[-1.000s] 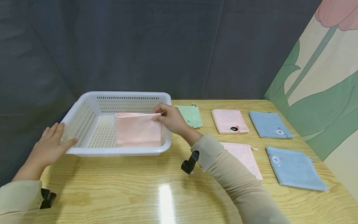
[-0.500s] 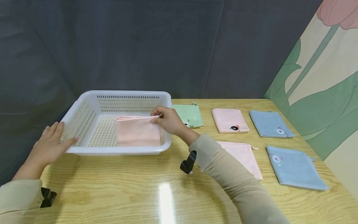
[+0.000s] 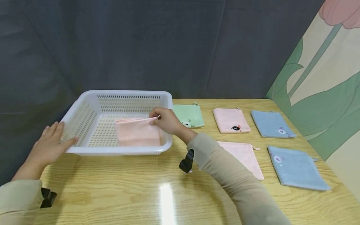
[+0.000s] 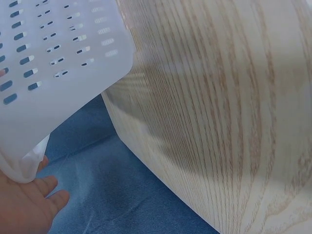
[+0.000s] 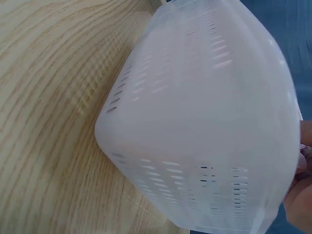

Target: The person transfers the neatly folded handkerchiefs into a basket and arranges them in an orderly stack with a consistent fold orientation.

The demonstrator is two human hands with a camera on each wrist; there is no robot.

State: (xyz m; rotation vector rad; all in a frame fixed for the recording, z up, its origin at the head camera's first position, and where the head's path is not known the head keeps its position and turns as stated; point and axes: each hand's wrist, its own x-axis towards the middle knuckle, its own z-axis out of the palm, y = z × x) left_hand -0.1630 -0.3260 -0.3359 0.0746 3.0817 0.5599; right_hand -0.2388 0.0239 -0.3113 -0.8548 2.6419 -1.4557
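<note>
A folded peach-pink towel [image 3: 137,132] stands in the right half of a white slotted plastic basket [image 3: 118,151]. My right hand [image 3: 166,120] reaches over the basket's right rim and pinches the towel's upper right corner between thumb and fingers. In the right wrist view the basket wall [image 5: 195,107] fills most of the picture, with part of the right hand [image 5: 300,195] at its rim. My left hand [image 3: 49,147] rests with spread, straight fingers on the basket's left rim; in the left wrist view, fingers [image 4: 46,185] show just beyond the basket corner.
Right of the basket lie a green cloth [image 3: 189,115], a pink one with a black patch [image 3: 232,120], another pink one [image 3: 244,156] partly behind the right sleeve, and two blue ones [image 3: 271,123]. A dark curtain [image 3: 146,47] hangs behind the wooden table [image 3: 118,187].
My right hand has moved slightly left and down, bringing the towel's pinched corner lower into the basket. More of the green cloth's face print shows. The left hand stays put.
</note>
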